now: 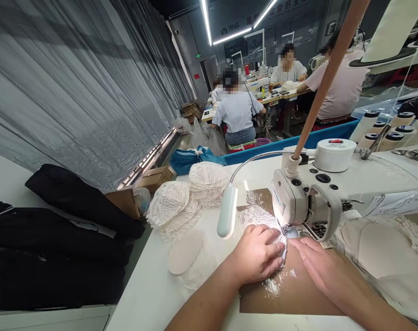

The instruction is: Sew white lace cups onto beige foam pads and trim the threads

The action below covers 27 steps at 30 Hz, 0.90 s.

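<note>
A white lace piece (259,217) lies under the needle area of a white sewing machine (291,195). My left hand (257,253) is closed over the near edge of the lace, its fingers curled and pressing it down left of the needle. On the other side, my right hand (319,262) lies flat on the brown sheet (264,301), with its fingers stretched together and fingertips close to the presser foot. Whether those fingertips touch the lace is hard to see. A small lamp (227,211) on a bendy neck lights the spot.
Stacks of lace cups (169,204) stand at the table's left, near a beige oval pad (186,253). More pale pads (377,248) lie right of the machine. Thread cones (365,126) are behind it. Dark clothing (57,248) hangs at left. Other people sit at machines beyond.
</note>
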Available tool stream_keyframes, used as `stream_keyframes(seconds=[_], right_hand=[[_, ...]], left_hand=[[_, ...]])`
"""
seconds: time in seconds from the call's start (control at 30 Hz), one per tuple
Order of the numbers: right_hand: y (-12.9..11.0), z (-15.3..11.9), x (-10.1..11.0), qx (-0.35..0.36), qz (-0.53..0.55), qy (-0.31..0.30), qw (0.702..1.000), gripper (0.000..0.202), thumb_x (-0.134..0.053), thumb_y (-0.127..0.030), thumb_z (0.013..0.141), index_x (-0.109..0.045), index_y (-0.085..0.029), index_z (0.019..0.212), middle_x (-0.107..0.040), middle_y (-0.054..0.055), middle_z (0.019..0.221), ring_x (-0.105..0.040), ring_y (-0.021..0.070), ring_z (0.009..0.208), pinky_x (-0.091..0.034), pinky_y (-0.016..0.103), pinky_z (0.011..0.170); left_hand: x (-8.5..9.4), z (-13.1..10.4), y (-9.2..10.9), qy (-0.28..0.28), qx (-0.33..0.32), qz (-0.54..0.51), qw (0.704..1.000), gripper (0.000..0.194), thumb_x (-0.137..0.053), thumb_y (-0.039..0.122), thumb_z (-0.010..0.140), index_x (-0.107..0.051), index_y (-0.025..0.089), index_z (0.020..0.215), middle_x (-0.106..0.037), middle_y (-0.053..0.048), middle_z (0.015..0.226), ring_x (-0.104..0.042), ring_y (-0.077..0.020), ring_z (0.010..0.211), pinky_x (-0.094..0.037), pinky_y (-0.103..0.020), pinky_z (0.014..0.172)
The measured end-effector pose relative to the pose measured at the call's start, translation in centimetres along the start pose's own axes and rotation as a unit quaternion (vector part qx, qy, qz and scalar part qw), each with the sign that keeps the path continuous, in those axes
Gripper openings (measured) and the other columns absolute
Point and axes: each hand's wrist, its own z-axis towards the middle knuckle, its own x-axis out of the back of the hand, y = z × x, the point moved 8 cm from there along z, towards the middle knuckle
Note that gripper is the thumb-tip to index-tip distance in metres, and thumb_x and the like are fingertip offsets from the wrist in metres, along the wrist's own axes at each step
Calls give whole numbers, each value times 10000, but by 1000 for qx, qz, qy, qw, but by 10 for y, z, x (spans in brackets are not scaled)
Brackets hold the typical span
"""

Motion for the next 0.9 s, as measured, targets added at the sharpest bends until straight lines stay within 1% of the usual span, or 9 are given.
stream_keyframes(seconds=[0.13, 0.23, 0.27, 0.37, 0.43, 0.53, 0.6, 0.77, 0.9], right_hand=[[-5, -1, -4, 40, 3, -27, 999, 408, -336, -80, 876, -619, -178, 1154, -723, 85, 985, -686, 186, 711, -523, 292, 588], [-10, -2, -7, 59, 16, -16, 998, 451, -327, -52, 866, -584, -162, 1219, -700, 92, 1091, -690, 186, 819, -528, 300, 653], [-11, -3, -8, 57, 20, -11, 998, 457, -324, -47, 863, -586, -167, 1217, -697, 89, 1084, -685, 188, 821, -519, 306, 651], [-12, -2, -10, 39, 15, -6, 999, 440, -334, -35, 837, -643, -203, 1101, -681, 60, 912, -651, 194, 707, -454, 312, 563], [-15, -1, -7, 38, 3, -2, 999, 428, -363, -23, 799, -672, -214, 1024, -651, 45, 810, -630, 199, 661, -403, 312, 517], [-18, 1, 1, 42, -8, 17, 999, 454, -397, -3, 748, -684, -204, 1036, -662, 43, 819, -643, 203, 704, -381, 309, 518], [-18, 2, 5, 44, -18, 37, 998, 455, -405, 0, 742, -688, -191, 1043, -680, 46, 851, -645, 191, 698, -386, 307, 530], [-14, 4, 6, 21, -39, 52, 998, 448, -440, -26, 731, -698, -194, 1056, -680, 23, 792, -538, 135, 467, -334, 302, 457], [-14, 6, 9, 21, -50, 64, 996, 434, -438, -41, 746, -700, -191, 1058, -679, 20, 768, -500, 125, 416, -319, 300, 434]], left_hand=[[0, 0, 4, -10, -33, -2, 999, 326, -418, 360, 986, -608, 187, 1187, -601, -67, 1301, -519, -229, 1093, -407, -376, 901], [0, 0, 7, -13, -56, -1, 998, 301, -401, 321, 1002, -619, 183, 1159, -625, -56, 1284, -528, -216, 1097, -400, -369, 902], [0, 0, 7, -11, -61, -2, 998, 294, -401, 316, 1006, -625, 181, 1140, -637, -50, 1269, -531, -212, 1095, -399, -365, 901], [0, 0, 7, -2, -69, -6, 998, 278, -416, 319, 1008, -637, 174, 1094, -660, -29, 1234, -541, -203, 1085, -402, -350, 898], [1, 0, 7, 0, -69, -6, 998, 271, -427, 314, 1005, -630, 171, 1112, -653, -24, 1249, -544, -205, 1081, -407, -344, 895], [2, -1, 6, -4, -62, -4, 998, 277, -429, 300, 1002, -613, 165, 1157, -635, -27, 1280, -546, -212, 1074, -414, -345, 893], [2, 0, 6, -3, -54, -3, 999, 278, -426, 296, 1000, -608, 164, 1165, -630, -24, 1287, -545, -212, 1065, -417, -349, 888], [0, 3, 8, 8, -26, 9, 1000, 290, -411, 261, 993, -586, 165, 1203, -631, -18, 1282, -547, -208, 1011, -425, -358, 812], [-2, 3, 8, 3, -19, 13, 1000, 311, -419, 240, 976, -568, 150, 1233, -619, -54, 1295, -544, -225, 1017, -420, -362, 809]])
